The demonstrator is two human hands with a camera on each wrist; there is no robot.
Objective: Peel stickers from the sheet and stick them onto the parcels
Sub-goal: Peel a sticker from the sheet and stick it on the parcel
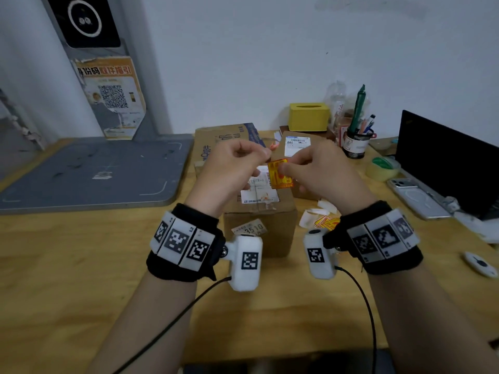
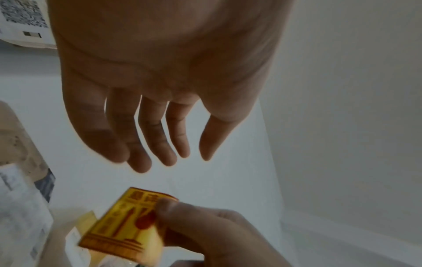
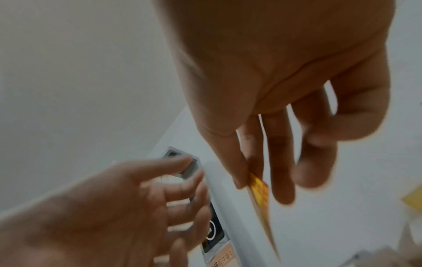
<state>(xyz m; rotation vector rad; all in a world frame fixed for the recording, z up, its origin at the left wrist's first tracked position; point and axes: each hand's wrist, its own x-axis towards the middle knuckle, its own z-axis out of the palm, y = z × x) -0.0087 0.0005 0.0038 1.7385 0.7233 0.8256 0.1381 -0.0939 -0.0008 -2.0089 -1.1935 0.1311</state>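
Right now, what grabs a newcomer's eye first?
The orange-yellow sticker, pinched in the right hand above the small cardboard parcel at table centre. The left hand hovers just beside it, apart in the wrist views. Behind stands a yellow tissue box against the wall.

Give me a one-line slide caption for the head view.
Right hand pinches an orange sticker above a cardboard parcel; left hand alongside.
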